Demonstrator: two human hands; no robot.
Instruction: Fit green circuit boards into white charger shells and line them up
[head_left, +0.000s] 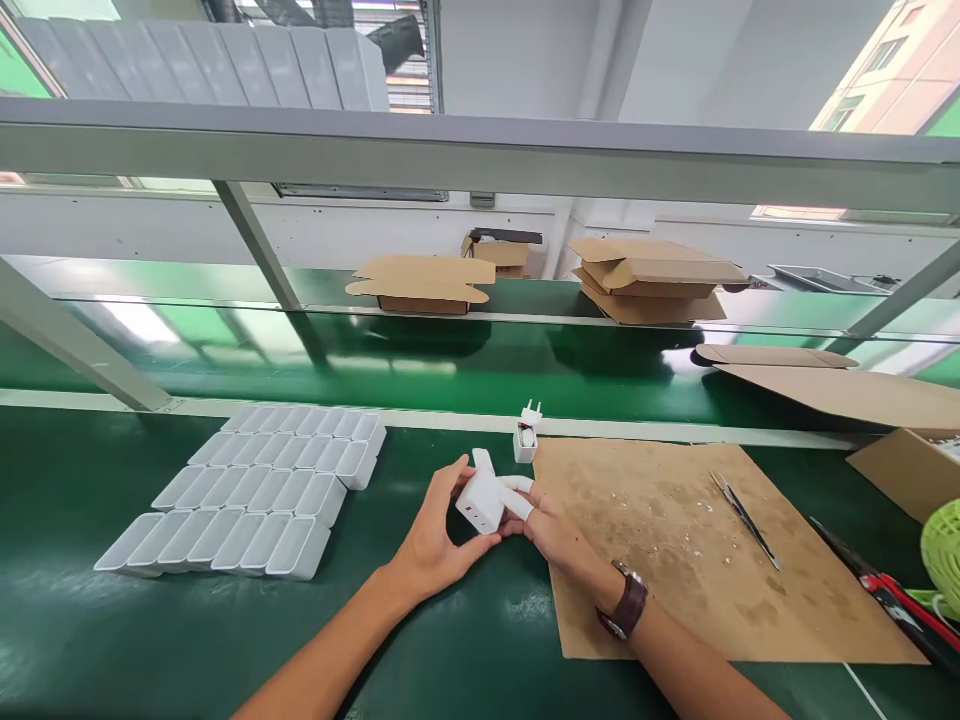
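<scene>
A white block-shaped charger (480,502) with small ports on its near face is held between both hands over the green table. Fingers of my left hand (439,530) wrap its left side, the thumb below it. My right hand (551,525) grips its right side, with white covers on two fingertips. A white flap-like part stands up at the charger's top. Just behind the hands is a small white open housing with a two-pin plug (527,435). Rows of white open plastic cases (247,490) lie to the left.
A stained brown sheet (660,540) carries tweezers (746,520) and small crumbs. Red-handled scissors (892,595), a green roll (943,550) and a cardboard box (911,470) are at right. Flattened cartons (652,280) sit beyond the green conveyor (450,370). A metal frame bar (480,160) crosses above.
</scene>
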